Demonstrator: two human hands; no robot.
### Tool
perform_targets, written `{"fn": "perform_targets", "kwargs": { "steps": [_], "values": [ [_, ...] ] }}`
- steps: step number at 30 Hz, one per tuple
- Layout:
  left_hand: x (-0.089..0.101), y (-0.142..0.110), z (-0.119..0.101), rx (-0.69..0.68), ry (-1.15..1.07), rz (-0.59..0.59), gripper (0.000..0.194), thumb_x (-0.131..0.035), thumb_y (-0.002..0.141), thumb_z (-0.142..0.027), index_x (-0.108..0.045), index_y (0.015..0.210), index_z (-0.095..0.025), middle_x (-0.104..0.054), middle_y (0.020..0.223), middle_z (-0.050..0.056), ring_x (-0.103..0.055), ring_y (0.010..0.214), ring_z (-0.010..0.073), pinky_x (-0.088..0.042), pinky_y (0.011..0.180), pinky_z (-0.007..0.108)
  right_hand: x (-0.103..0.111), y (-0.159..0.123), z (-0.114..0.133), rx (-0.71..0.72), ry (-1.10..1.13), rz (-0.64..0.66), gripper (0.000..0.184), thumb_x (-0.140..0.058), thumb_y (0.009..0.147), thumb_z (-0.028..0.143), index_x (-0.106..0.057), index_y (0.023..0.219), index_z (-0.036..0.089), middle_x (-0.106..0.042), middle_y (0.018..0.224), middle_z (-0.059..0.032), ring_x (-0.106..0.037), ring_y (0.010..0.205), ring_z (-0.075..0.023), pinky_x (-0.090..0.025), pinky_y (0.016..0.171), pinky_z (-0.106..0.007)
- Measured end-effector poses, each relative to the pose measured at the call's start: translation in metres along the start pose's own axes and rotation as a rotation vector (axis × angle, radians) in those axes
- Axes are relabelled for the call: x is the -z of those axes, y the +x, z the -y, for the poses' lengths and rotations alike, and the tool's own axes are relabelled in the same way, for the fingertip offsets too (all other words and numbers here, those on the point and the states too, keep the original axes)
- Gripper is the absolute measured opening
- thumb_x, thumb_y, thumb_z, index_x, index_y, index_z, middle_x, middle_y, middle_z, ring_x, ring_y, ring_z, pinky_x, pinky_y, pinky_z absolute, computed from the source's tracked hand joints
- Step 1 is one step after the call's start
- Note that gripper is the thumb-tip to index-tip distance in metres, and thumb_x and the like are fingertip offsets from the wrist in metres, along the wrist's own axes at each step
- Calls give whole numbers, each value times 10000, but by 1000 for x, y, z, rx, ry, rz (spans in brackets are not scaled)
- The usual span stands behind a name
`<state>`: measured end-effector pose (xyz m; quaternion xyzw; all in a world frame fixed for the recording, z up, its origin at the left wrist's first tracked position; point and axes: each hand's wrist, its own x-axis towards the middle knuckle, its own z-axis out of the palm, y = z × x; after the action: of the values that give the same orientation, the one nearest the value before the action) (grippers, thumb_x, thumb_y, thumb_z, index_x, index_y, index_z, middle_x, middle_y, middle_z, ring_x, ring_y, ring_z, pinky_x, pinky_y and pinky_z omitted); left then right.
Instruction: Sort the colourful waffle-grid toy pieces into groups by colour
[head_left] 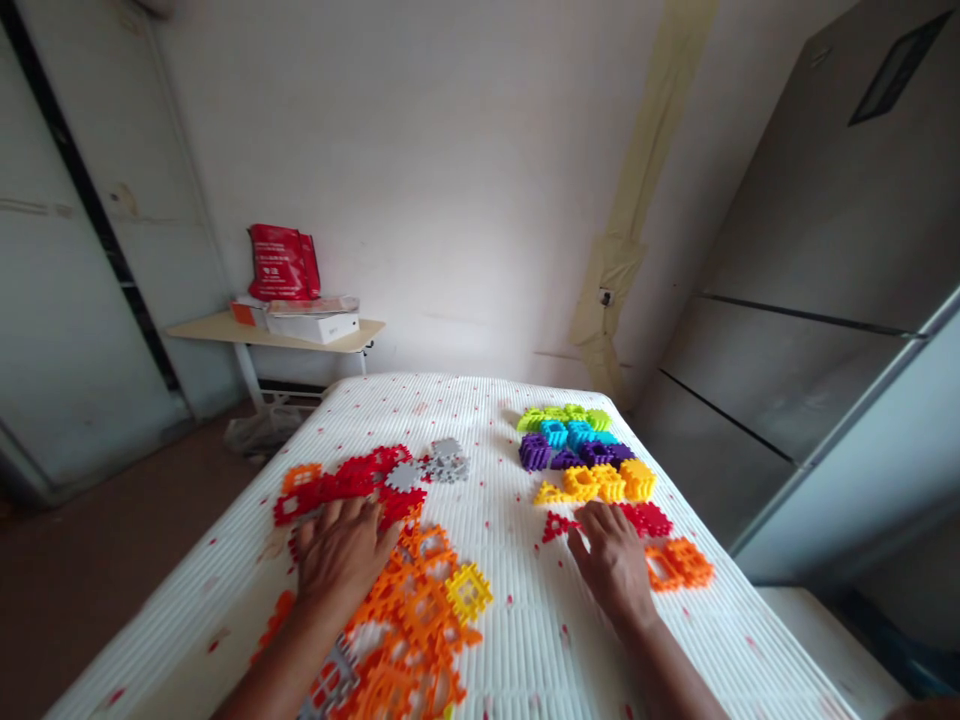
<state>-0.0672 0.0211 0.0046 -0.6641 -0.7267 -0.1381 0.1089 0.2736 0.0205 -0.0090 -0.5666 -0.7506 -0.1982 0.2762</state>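
My left hand lies flat with fingers spread on a loose pile of red pieces and orange pieces. A single yellow piece sits on the orange ones. My right hand rests palm down, fingers stretched toward red pieces in a sorted stack. That stack runs in rows: green, blue, purple, yellow, red, then orange beside my right wrist. Neither hand holds anything.
The pieces lie on a white ribbed cloth with red dots covering a table. Grey pieces sit past the red pile. A side table with a red bag and white box stands at the back left. A grey refrigerator stands right.
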Motion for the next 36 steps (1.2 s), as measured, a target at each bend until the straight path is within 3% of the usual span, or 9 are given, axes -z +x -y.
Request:
{"fn": "perform_targets", "kwargs": {
  "steps": [6,15,25,29,32,36],
  "values": [
    [-9,-1,-3,30,24,23,406,-416,799,-405,-638,1059,-187,-572,1208,131,-451,1103,303,-324,826,454,-3,-1,7,58,96,-18,181,-439,869,169,-599,784,166,-568,806,-71,-501,828,-205,-387,730,-317],
    [-12,1,1,92,-171,20,242,-483,769,-342,-665,878,-227,-624,1069,65,-502,1029,262,-344,830,406,0,0,12,84,143,-9,198,-417,877,150,-591,782,156,-569,800,-76,-493,799,-199,-391,732,-317],
    [-15,2,0,102,-208,-8,157,-516,747,-275,-664,792,-245,-631,1083,44,-514,1047,263,-362,853,403,-2,-1,12,86,157,-5,207,-426,874,152,-579,736,162,-565,771,-69,-498,777,-194,-391,715,-307],
    [-11,0,0,80,-205,-39,159,-510,751,-247,-667,773,-242,-635,1085,45,-508,1068,257,-353,899,409,1,0,14,102,151,-23,210,-426,872,148,-583,733,163,-564,750,-65,-503,766,-192,-396,707,-300],
    [-11,0,4,32,-217,-126,185,-485,774,-246,-667,807,-237,-635,1093,51,-515,1064,251,-351,932,414,3,1,13,112,160,-30,217,-421,875,150,-587,737,166,-568,744,-64,-507,745,-185,-405,696,-294],
    [-15,-2,9,-98,-416,-213,226,-430,817,-277,-646,851,-215,-684,920,45,-609,888,200,-457,830,334,7,2,15,95,209,-45,222,-414,887,168,-589,751,172,-585,731,-66,-528,725,-184,-427,677,-296]
  ]
}}
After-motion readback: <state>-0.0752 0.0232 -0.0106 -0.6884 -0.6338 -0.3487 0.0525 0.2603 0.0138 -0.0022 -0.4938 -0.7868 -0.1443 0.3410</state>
